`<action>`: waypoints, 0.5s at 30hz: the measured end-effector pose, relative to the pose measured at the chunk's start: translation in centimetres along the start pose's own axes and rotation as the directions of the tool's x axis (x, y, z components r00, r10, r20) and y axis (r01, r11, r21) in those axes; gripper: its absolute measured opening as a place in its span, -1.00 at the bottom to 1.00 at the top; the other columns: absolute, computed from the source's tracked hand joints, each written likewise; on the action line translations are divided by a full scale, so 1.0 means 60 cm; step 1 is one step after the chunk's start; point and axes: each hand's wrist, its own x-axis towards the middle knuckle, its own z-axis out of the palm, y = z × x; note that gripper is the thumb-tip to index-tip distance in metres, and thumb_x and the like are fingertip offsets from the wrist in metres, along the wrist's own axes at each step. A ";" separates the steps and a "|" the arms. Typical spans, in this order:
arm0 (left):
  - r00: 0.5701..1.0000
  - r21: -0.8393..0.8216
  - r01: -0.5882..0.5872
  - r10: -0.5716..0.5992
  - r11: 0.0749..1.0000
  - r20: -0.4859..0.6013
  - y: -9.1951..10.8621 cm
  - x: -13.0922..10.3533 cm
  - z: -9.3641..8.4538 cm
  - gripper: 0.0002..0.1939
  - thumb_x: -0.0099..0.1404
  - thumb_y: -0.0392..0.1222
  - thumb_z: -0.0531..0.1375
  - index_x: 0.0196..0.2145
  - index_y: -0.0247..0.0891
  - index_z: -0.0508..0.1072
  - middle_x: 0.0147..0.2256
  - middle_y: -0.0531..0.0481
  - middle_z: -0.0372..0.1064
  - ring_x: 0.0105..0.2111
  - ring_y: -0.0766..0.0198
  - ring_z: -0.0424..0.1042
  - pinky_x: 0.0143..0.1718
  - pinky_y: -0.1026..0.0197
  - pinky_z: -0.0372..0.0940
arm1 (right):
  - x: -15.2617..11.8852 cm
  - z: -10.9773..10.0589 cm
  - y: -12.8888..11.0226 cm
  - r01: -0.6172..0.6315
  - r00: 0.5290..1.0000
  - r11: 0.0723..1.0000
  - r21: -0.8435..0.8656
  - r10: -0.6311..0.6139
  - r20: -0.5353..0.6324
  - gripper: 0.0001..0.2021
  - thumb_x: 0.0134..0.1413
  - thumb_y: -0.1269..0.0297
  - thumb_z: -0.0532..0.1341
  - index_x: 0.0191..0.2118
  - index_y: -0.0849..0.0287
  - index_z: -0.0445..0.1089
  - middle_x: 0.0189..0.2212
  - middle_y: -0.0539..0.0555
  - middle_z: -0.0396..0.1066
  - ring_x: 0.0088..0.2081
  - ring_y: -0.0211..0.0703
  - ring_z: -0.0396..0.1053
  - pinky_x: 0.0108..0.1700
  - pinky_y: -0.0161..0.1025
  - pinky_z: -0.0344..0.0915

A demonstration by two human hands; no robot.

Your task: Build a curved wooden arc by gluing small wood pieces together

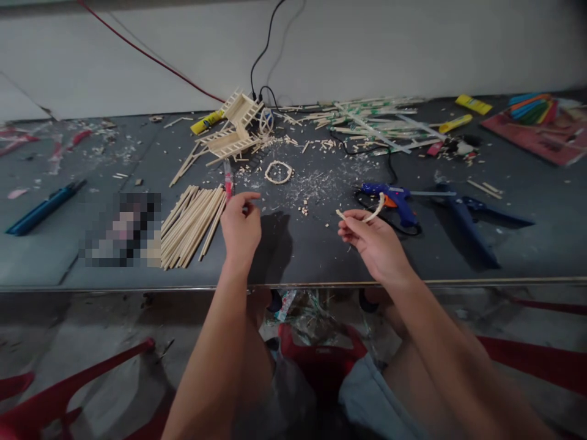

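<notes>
My right hand [373, 239] pinches a thin, curved strip of pale wood [372, 214] above the dark table [302, 256]. My left hand [240, 226] rests on the table with its fingers curled, right beside a pile of long pale sticks [190, 226] and just below a pink-handled knife [228, 178]. Whether it holds anything small I cannot tell. A small ring of bent wood [278, 172] lies between the hands, farther back. A blue glue gun [394, 200] lies just beyond my right hand.
A half-built stick model with a wheel [238, 128] stands at the back, with yellow glue tubes [206, 122] nearby. Scattered sticks [367, 119], chips and black cables cover the far table. Blue cutters [468, 214] lie right, a blue tool [43, 208] left. Red chairs [68, 391] stand below.
</notes>
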 end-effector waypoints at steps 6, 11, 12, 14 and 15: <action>0.862 -0.463 0.384 -0.129 0.799 0.491 0.084 -0.082 0.039 -0.74 0.12 -0.15 0.27 -0.21 -0.27 0.53 -0.31 -0.01 0.49 -0.38 0.35 0.37 -0.36 0.30 0.22 | -0.007 -0.002 0.014 0.016 0.994 1.000 -0.027 -0.013 0.112 -0.77 -0.12 0.22 0.40 -0.34 0.12 0.38 -0.43 -0.04 0.53 -0.39 -0.28 0.47 -0.32 -0.33 0.30; 0.757 -0.599 0.585 -0.103 0.547 0.645 0.120 -0.123 0.060 -0.80 0.11 -0.16 0.31 -0.30 -0.30 0.54 -0.47 0.05 0.41 -0.45 0.40 0.34 -0.37 0.31 0.21 | -0.013 0.001 0.020 0.102 0.977 0.994 -0.047 -0.091 0.193 -0.83 -0.06 0.24 0.37 -0.39 0.13 0.37 -0.55 -0.11 0.43 -0.48 -0.33 0.40 -0.34 -0.33 0.30; 0.748 -0.614 0.611 -0.109 0.500 0.655 0.121 -0.125 0.062 -0.81 0.10 -0.17 0.32 -0.32 -0.31 0.54 -0.49 0.06 0.40 -0.47 0.42 0.32 -0.37 0.31 0.21 | -0.013 0.001 0.021 0.114 0.975 0.993 -0.044 -0.103 0.196 -0.83 -0.06 0.24 0.36 -0.38 0.12 0.37 -0.55 -0.11 0.42 -0.49 -0.32 0.40 -0.34 -0.32 0.31; 0.726 -0.628 0.655 -0.119 0.419 0.678 0.122 -0.126 0.065 -0.83 0.08 -0.20 0.34 -0.35 -0.32 0.54 -0.50 0.07 0.39 -0.49 0.44 0.31 -0.36 0.32 0.21 | -0.014 0.002 0.023 0.125 0.973 0.992 -0.032 -0.117 0.197 -0.82 -0.05 0.23 0.36 -0.37 0.12 0.36 -0.54 -0.11 0.43 -0.48 -0.31 0.41 -0.33 -0.30 0.33; 0.719 -0.632 0.669 -0.125 0.391 0.684 0.121 -0.125 0.066 -0.83 0.07 -0.21 0.34 -0.35 -0.32 0.55 -0.50 0.08 0.39 -0.49 0.45 0.30 -0.37 0.33 0.21 | -0.014 0.003 0.024 0.124 0.973 0.992 -0.026 -0.117 0.199 -0.82 -0.05 0.23 0.36 -0.36 0.12 0.36 -0.53 -0.11 0.44 -0.48 -0.31 0.41 -0.32 -0.30 0.34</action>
